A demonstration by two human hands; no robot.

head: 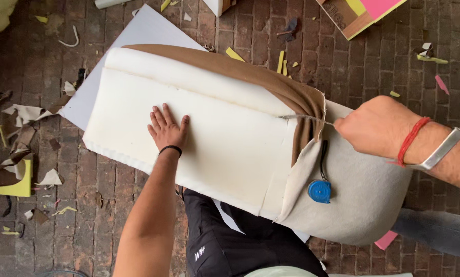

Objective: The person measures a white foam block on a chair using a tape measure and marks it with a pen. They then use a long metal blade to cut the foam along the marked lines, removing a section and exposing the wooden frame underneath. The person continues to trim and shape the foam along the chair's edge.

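The white foam cushion (204, 128) lies across your lap above the brick floor (373, 66), so it sits within reach of both arms. Brown fabric (271, 77) is bunched at its far end, peeled back to bare the foam's edge. Your left hand (167, 128) lies flat on the foam, fingers spread, pinning it down. Your right hand (376, 125) has its fingers clamped on a thin blade (304, 118), its tip at the foam's edge. A blue tape measure (319, 191) rests on the grey cover (363, 195).
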